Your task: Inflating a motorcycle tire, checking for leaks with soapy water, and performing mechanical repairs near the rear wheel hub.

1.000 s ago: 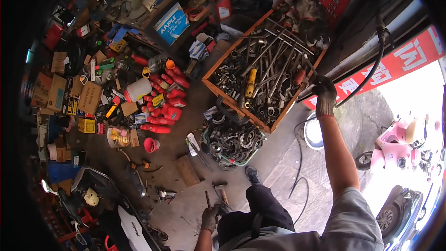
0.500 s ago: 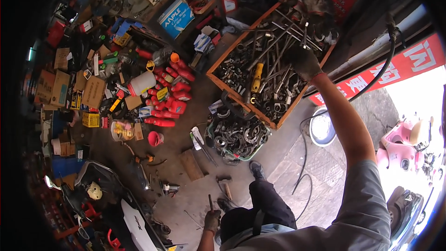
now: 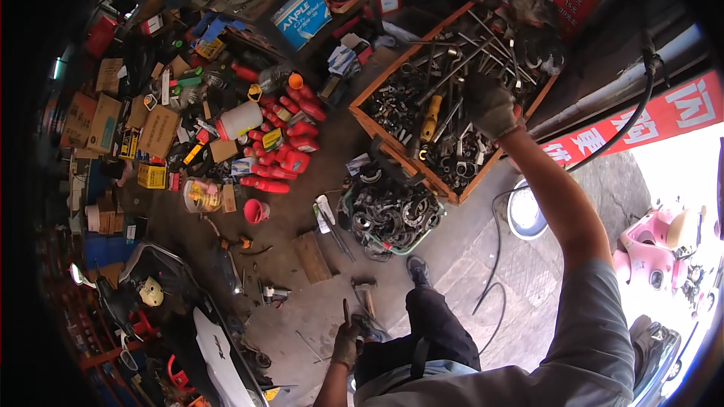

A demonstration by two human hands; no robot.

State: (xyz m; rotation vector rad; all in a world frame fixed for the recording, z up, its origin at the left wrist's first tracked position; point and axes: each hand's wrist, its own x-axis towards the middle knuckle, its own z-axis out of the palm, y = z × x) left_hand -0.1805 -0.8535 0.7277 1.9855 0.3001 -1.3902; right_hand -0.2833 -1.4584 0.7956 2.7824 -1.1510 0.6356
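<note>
My right hand (image 3: pixel 492 109), in a dark, dirty glove, reaches into a wooden-framed tray (image 3: pixel 400 152) heaped with metal tools and small parts. Its fingers are lost in shadow among the wrenches and rods, so I cannot see whether they hold anything. Left of it in the tray lies a tool with a yellow handle (image 3: pixel 431 118). Down by my left leg, my gloved left hand (image 3: pixel 346 347) is closed around a slim dark bar (image 3: pixel 347 312), which sticks up out of the fist.
A basket of greasy metal parts (image 3: pixel 392 218) stands below the tray. On the floor are a hammer (image 3: pixel 366 298), a brown board (image 3: pixel 313 256) and a black hose (image 3: pixel 498 256). Red bottles (image 3: pixel 290 143) crowd the left, a scooter (image 3: pixel 215 347) stands lower left, and a basin (image 3: pixel 526 211) sits right.
The view has shifted slightly. Within the tray, my right hand has moved a little left and nearer. My left hand has risen slightly with the bar, whose angle has changed.
</note>
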